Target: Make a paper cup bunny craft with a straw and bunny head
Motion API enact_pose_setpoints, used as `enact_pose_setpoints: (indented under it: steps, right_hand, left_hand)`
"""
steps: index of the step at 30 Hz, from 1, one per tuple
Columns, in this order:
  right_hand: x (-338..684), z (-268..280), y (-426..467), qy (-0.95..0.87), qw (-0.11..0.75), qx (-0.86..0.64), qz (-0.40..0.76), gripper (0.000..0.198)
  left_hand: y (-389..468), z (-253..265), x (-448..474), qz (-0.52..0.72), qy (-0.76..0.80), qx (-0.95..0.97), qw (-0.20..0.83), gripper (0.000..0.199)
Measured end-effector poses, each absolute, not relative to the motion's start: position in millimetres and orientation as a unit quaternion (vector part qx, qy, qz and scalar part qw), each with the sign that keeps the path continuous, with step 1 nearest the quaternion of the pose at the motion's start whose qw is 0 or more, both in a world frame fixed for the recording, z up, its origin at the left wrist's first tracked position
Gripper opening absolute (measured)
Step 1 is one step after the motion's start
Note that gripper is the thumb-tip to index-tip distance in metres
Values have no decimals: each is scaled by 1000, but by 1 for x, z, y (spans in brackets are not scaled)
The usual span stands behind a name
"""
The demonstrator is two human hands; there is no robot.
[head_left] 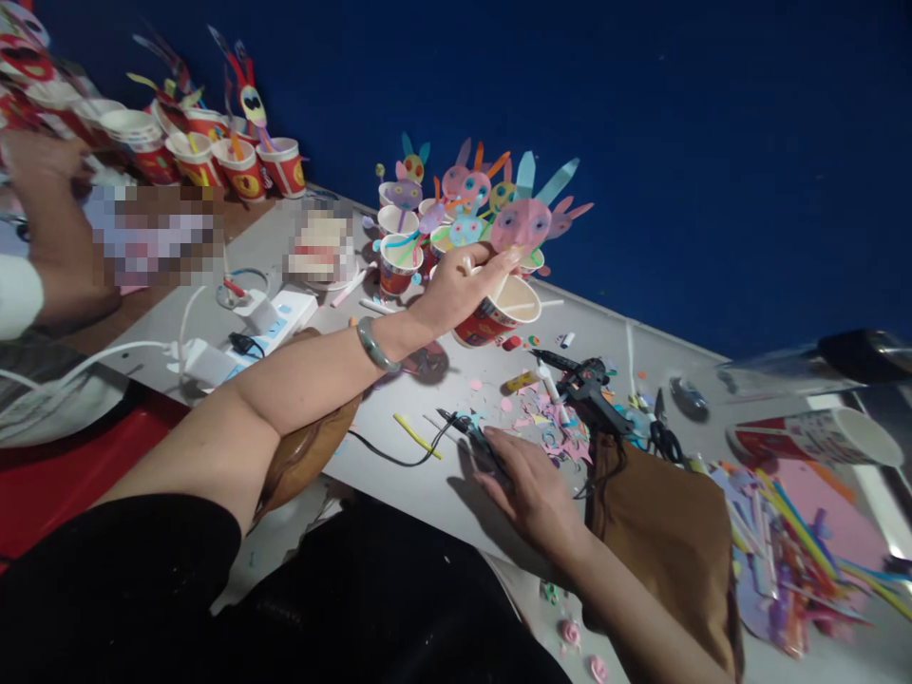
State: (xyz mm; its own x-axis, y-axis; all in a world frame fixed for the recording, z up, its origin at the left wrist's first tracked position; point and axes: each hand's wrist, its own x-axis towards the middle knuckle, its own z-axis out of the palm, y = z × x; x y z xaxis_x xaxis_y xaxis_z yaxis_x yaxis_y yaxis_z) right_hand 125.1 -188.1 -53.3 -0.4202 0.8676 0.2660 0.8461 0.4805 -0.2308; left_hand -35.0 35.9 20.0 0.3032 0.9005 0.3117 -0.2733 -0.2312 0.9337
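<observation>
The left hand [463, 293] is raised over the table [420, 489], thumb and fingertips narrowed on the lower edge of a pink paper rabbit face [523, 223] with pale blue ears [525, 176]. The rabbit face stands upright above a red-patterned paper cup [481, 329]; whether the hand also bears on this cup cannot be determined. A jade-coloured bangle [377, 344] encircles the left wrist.

The right hand [534, 489] is low over the tabletop, fingers extended toward a black pointed tool [460, 423] (its rear portion is hidden by the hand). Whether the fingers grip the tool cannot be determined. A dark cord [399, 462] lies beside it, near a yellow strip [417, 435].

A black glue gun [595, 399] rests beyond the right hand, beside coloured paper scraps [560, 442]. Scissors [666, 441] lie to its right. Behind the raised hand, further cups [399, 275] carry paper animal faces. At far left, a co-worker's arm [61, 228] is visible.
</observation>
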Motion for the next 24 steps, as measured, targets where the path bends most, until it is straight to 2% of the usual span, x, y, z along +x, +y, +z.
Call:
enact_pose_setpoints:
  steps: [4, 10, 17, 24]
  right_hand:
    - [145, -56, -183, -819, 165, -550, 1, 40]
    - [164, -66, -185, -835, 113, -538, 1, 48]
    - [188, -49, -191, -838, 89, -534, -61, 35]
    - [186, -59, -174, -861, 55, -498, -87, 58]
  left_hand:
    - [38, 17, -35, 529, 266, 594, 545, 44]
    - [34, 20, -35, 515, 287, 583, 559, 31]
    - [34, 17, -34, 519, 276, 584, 560, 34]
    - [39, 13, -32, 520, 272, 600, 544, 34]
